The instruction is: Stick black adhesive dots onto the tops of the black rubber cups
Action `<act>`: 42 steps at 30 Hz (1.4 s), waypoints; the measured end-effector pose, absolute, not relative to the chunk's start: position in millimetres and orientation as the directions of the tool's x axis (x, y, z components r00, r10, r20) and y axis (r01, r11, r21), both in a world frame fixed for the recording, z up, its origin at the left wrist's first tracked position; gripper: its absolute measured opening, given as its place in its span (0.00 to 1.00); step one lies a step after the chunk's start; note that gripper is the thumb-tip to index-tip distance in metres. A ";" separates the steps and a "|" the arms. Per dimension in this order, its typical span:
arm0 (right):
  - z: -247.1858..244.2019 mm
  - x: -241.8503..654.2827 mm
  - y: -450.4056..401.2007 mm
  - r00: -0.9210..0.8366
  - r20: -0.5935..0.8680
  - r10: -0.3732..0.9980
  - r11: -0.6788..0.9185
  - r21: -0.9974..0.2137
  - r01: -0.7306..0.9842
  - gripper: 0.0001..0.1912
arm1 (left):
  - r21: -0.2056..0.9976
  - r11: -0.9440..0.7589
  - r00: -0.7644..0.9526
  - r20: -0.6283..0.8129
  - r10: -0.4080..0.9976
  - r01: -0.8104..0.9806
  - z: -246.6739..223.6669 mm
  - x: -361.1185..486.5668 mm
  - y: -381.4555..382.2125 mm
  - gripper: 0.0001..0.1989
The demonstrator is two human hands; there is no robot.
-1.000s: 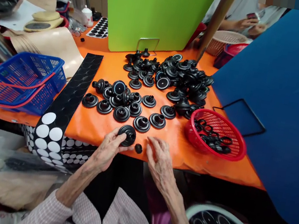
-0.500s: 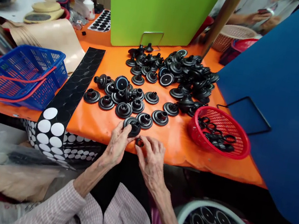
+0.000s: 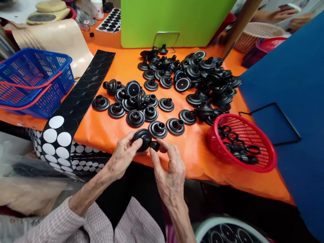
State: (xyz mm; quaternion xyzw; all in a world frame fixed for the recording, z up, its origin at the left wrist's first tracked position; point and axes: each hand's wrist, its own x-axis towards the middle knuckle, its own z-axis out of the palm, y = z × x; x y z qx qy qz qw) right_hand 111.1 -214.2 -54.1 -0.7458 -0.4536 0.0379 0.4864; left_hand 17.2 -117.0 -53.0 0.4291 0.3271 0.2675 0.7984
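Between thumb and fingers, my left hand (image 3: pixel 123 153) grips a round black disc part (image 3: pixel 142 139), tilted so its stem points right. My right hand (image 3: pixel 170 165) pinches a small black ring (image 3: pixel 154 145) against the end of that stem. Both are held above the front edge of the orange table (image 3: pixel 106 135). Just beyond my hands, several black disc parts (image 3: pixel 135 118) lie mostly with their stems up. To the right, a red basket (image 3: pixel 268 166) holds several black rings (image 3: pixel 253 149).
A bigger pile of black discs (image 3: pixel 215 80) lies farther back. At the left are a blue basket (image 3: pixel 50 94) and a dotted black strip (image 3: pixel 88 80). Green (image 3: pixel 174 11) and blue (image 3: pixel 319 90) boards stand behind and right. Another person's hand (image 3: pixel 283 15) shows at top right.
The ring in my right hand has come up to the disc's stem. My left hand has turned the disc so that its stem faces right.
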 end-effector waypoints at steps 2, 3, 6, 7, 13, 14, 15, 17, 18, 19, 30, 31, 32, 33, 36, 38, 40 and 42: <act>-55.1 108.2 -211.8 0.590 0.390 0.707 -0.109 -0.764 0.636 0.11 | 0.878 0.459 0.647 -0.272 0.712 -0.136 -53.8 17.2 -117.9 0.14; -56.6 107.6 -210.9 0.588 0.394 0.707 -0.109 -0.760 0.640 0.11 | 0.888 0.439 0.645 -0.259 0.719 -0.133 -54.2 17.1 -118.4 0.14; -62.0 105.4 -210.5 0.571 0.422 0.704 -0.114 -0.727 0.677 0.12 | 0.903 0.411 0.645 -0.241 0.725 -0.125 -54.3 16.9 -119.6 0.15; -63.2 103.9 -211.1 0.566 0.436 0.700 -0.120 -0.709 0.695 0.13 | 0.903 0.411 0.652 -0.239 0.719 -0.123 -53.9 16.7 -120.0 0.15; -56.8 98.0 -217.7 0.605 0.294 0.740 -0.129 -0.820 0.557 0.18 | 0.871 0.471 0.689 -0.256 0.678 -0.140 -48.1 14.0 -119.7 0.18; -54.6 99.2 -218.0 0.636 0.219 0.740 -0.144 -0.872 0.467 0.19 | 0.848 0.508 0.704 -0.271 0.657 -0.148 -46.8 13.3 -119.3 0.19; -52.9 101.0 -217.8 0.665 0.140 0.734 -0.161 -0.915 0.371 0.20 | 0.828 0.539 0.720 -0.280 0.636 -0.154 -45.6 12.6 -118.8 0.20; -51.0 105.0 -216.3 0.679 -0.008 0.734 -0.186 -0.964 0.190 0.23 | 0.808 0.565 0.741 -0.277 0.612 -0.166 -43.4 11.2 -117.9 0.21; -51.0 106.6 -215.4 0.668 -0.052 0.742 -0.185 -0.974 0.129 0.23 | 0.815 0.555 0.747 -0.263 0.610 -0.166 -42.7 10.5 -117.6 0.21; -51.6 107.6 -214.5 0.658 -0.070 0.750 -0.177 -0.979 0.098 0.22 | 0.829 0.535 0.753 -0.247 0.609 -0.161 -42.2 9.8 -117.5 0.20; -64.7 99.3 -206.2 0.721 0.011 0.693 -0.153 -0.975 0.162 0.20 | 0.905 0.406 0.698 -0.209 0.685 -0.127 -46.5 10.0 -119.5 0.16; -64.3 100.6 -204.9 0.721 -0.008 0.693 -0.139 -0.983 0.123 0.21 | 0.890 0.437 0.710 -0.225 0.667 -0.129 -45.9 11.8 -117.3 0.16; -63.5 102.1 -204.0 0.723 -0.029 0.690 -0.124 -0.989 0.079 0.22 | 0.870 0.475 0.730 -0.237 0.641 -0.135 -44.9 13.9 -114.8 0.17; -62.5 103.5 -203.5 0.728 -0.051 0.683 -0.111 -0.993 0.035 0.23 | 0.844 0.517 0.752 -0.245 0.612 -0.146 -43.4 16.1 -112.5 0.18; -59.4 106.2 -203.7 0.749 -0.101 0.655 -0.084 -0.995 -0.061 0.24 | 0.752 0.631 0.780 -0.272 0.564 -0.194 -38.4 21.4 -107.8 0.19; -57.9 106.4 -203.7 0.748 -0.103 0.656 -0.076 -0.995 -0.070 0.23 | 0.706 0.674 0.766 -0.303 0.567 -0.220 -36.1 22.7 -107.3 0.18; -57.0 105.5 -202.6 0.739 -0.088 0.668 -0.078 -0.996 -0.049 0.22 | 0.685 0.692 0.757 -0.321 0.569 -0.230 -35.1 22.3 -108.8 0.18; -56.4 103.9 -201.0 0.738 -0.084 0.670 -0.099 -0.995 -0.023 0.22 | 0.698 0.680 0.760 -0.312 0.570 -0.224 -35.0 21.0 -111.5 0.17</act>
